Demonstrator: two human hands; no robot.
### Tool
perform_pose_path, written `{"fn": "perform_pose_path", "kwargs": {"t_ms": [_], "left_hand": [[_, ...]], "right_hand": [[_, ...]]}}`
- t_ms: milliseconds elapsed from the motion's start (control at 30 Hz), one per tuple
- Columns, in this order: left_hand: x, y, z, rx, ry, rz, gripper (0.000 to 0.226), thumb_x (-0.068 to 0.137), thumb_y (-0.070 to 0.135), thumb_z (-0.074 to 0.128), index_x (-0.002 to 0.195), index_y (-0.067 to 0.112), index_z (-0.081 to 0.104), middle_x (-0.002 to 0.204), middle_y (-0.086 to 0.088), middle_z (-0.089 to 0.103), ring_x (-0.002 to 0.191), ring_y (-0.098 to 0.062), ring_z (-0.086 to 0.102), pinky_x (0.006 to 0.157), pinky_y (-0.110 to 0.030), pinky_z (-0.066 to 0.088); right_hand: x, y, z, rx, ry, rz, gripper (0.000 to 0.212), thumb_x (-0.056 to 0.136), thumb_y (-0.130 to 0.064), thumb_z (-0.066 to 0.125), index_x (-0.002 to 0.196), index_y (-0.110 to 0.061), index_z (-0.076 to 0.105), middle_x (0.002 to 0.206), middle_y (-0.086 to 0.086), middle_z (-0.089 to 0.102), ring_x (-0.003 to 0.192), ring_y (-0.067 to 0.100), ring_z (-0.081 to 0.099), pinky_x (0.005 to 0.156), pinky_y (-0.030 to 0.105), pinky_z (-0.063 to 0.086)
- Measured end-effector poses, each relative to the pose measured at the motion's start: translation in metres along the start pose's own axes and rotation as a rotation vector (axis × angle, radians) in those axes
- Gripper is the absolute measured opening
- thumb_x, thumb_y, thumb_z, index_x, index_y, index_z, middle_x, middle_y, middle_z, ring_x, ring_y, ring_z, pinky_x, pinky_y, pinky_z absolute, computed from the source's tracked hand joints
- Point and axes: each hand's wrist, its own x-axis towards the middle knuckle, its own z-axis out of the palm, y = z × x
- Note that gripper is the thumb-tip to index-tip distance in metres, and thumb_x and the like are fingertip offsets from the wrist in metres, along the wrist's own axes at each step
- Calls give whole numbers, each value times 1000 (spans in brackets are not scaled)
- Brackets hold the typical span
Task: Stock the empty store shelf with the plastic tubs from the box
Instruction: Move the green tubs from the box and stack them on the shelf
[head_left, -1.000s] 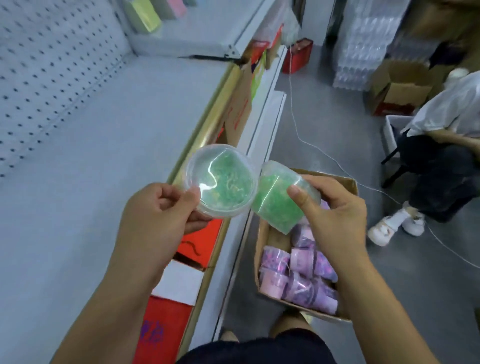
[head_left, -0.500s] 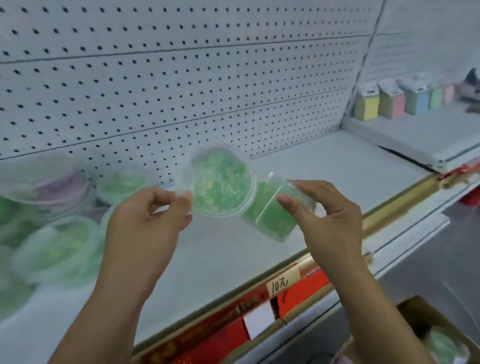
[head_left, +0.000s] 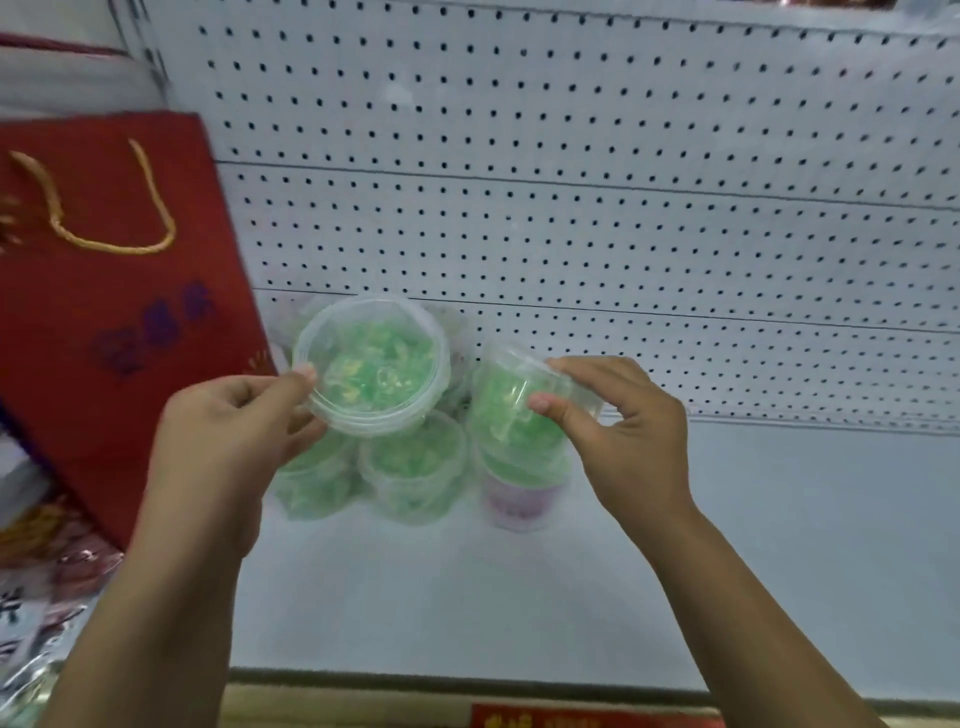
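Green tub (head_left: 374, 364) gripped in L hand (head_left: 228, 436), second tub (head_left: 506, 410) in R hand (head_left: 623, 431); shelved tubs (head_left: 415, 467) below.

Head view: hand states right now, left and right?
Left hand: closed, pinch grip on the rim of a green-filled clear tub.
Right hand: closed, holding a second green-filled tub, tilted.

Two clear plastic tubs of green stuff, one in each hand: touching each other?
Apart. Head view shows a gap between left-hand clear green-filled plastic tub and right-hand tub; shelved tubs show through it.
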Motion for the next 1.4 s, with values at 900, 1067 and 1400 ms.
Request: {"fn": "perform_pose_path", "kwargs": {"t_ms": [900, 1067, 1400], "left_hand": [[53, -43, -63, 382, 190, 14, 69, 63, 81, 70, 97, 20, 64, 78, 0, 76, 79, -19, 74, 81, -48, 59], [34, -39, -56, 603, 254, 243, 57, 85, 64, 62, 124, 22, 63, 105, 4, 70, 95, -12, 63, 83, -28, 44], [0, -30, -24, 760, 51, 839, 47, 89, 42, 67, 119, 7, 67, 125, -9, 65, 121, -27, 56, 105, -31, 40]], "right_hand": [[-10, 23, 116, -191, -104, -527, 29, 82, -28, 84, 102, -8, 78, 106, -1, 74, 101, 19, 68, 95, 39, 51], [-13, 14, 106, -196, -176, -453, 38, 84, -28, 82, 115, -8, 74, 122, 1, 70, 114, 15, 64, 105, 42, 46], [-33, -3, 25, -406, -130, -234, 54, 85, -40, 76, 134, -20, 63, 138, -10, 59, 131, 8, 50, 108, 23, 40]]}}
